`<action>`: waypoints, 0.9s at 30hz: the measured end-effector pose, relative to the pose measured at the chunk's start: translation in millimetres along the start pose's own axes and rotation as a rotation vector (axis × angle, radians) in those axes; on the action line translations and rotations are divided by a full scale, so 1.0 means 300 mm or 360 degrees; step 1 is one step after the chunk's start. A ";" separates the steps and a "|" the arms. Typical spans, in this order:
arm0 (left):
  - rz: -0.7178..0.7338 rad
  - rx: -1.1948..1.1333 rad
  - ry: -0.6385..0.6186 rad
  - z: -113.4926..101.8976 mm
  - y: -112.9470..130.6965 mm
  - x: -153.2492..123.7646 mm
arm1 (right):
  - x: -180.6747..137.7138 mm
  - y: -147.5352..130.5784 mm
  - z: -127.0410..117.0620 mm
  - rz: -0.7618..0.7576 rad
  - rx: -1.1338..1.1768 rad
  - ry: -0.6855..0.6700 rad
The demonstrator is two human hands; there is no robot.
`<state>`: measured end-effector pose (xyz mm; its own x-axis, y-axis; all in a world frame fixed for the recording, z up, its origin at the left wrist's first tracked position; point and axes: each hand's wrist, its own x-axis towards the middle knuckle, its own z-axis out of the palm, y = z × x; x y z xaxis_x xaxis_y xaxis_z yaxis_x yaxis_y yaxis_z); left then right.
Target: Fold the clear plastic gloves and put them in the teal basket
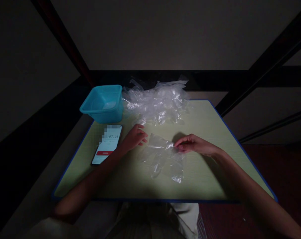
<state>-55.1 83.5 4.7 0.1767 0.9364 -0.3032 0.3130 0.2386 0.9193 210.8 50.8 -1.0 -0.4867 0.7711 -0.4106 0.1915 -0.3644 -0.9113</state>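
A: What do the two hands hold at this moment?

B: Both hold the same clear plastic glove [162, 156]; it lies flat in the middle of the desk [210, 179], with its finger parts pointing toward the person. The right hand [194, 144] pinches the far edge of the glove between thumb and fingers [178, 144]; so these are grasping the plastic. The left hand [134, 136] rests at the other end of the same edge; its fingers are curled on the film and seem to press or pinch it, but I cannot tell exactly which.

A: And what is around the glove?

B: Behind it, at the far side of the desk, there is a loose pile of clear plastic gloves [156, 101]; it is near the held glove but apart from it. Just beside the pile, at the far left corner, stands a turquoise plastic tub [103, 103]; something pale lies inside it, too dim to name. A phone [107, 144] lies on the desk just beside the left wrist; its screen is lit and shows a red bar.
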 end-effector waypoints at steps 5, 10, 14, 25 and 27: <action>0.0038 -0.0033 0.0050 -0.056 0.007 -0.019 | -0.088 0.036 0.017 0.0123 0.0231 0.0323; 0.0078 -0.0098 0.0116 -0.086 0.003 -0.029 | -0.165 0.096 0.142 0.0050 0.0421 0.0616; 0.0335 0.0088 0.0203 -0.069 -0.027 -0.053 | -0.206 0.135 0.231 0.0018 0.0428 0.0577; 0.1458 0.1390 -0.0231 0.105 -0.061 -0.190 | -0.166 0.055 0.146 -0.0817 -0.1776 0.0609; 0.1477 0.1491 -0.0296 0.116 -0.064 -0.191 | -0.132 0.076 0.146 -0.0842 -0.2021 0.0438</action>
<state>-38.9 16.2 -4.2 0.7726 0.5880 0.2393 0.5145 -0.8008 0.3067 197.0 -10.9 -4.3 -0.5907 0.7968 0.1276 0.7421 0.5985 -0.3017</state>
